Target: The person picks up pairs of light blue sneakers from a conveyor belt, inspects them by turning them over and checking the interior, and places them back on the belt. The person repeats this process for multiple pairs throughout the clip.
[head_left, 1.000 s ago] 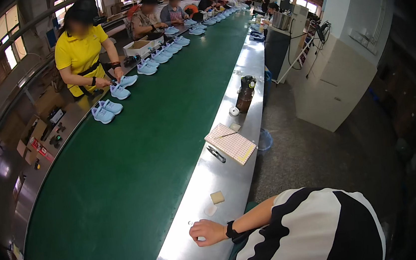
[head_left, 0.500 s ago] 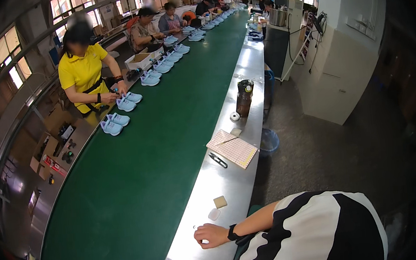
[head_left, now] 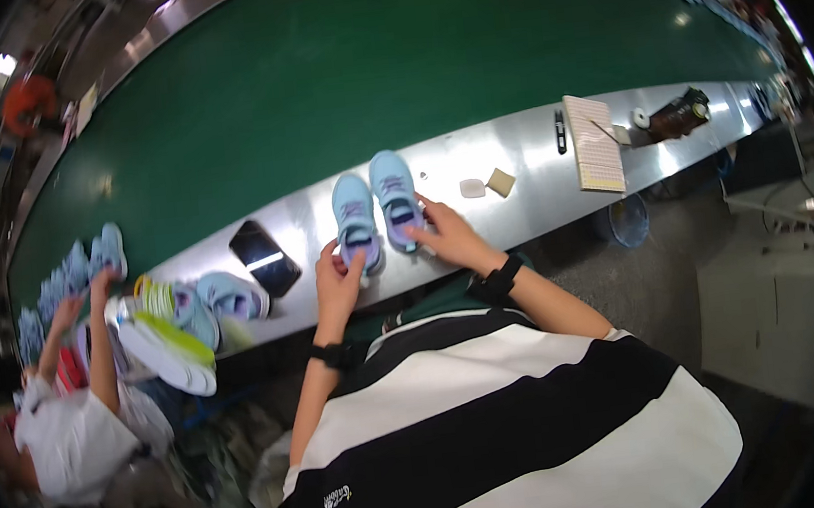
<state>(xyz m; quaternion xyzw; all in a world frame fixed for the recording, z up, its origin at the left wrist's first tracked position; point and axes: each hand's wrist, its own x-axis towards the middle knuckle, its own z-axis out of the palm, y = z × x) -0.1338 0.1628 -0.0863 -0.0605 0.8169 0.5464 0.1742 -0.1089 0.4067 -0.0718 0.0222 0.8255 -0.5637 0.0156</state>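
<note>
Two light blue sneakers with lilac linings stand side by side on the metal ledge, toes pointing away over the green belt. My left hand (head_left: 339,282) grips the heel of the left sneaker (head_left: 354,208), thumb at its opening. At the heel of the right sneaker (head_left: 390,182), my right hand (head_left: 452,235) holds on with its thumb by the collar and fingers along the outer side. A black phone (head_left: 264,258) lies left of my left hand. Right of the sneakers are a whitish rounded piece (head_left: 472,188) and a tan square piece (head_left: 500,182).
A green conveyor belt (head_left: 293,89) runs beyond the ledge. More blue sneakers (head_left: 235,295) and lime-and-white soles (head_left: 170,353) sit at left, beside a co-worker (head_left: 85,422) reaching to shoes. Rightward lie thread snips (head_left: 560,131), a patterned sheet (head_left: 596,152) and a dark bottle (head_left: 680,116).
The view has swung left and down from along the belt. Both my hands now hold a pair of sneakers; before, only one hand showed, resting on the ledge.
</note>
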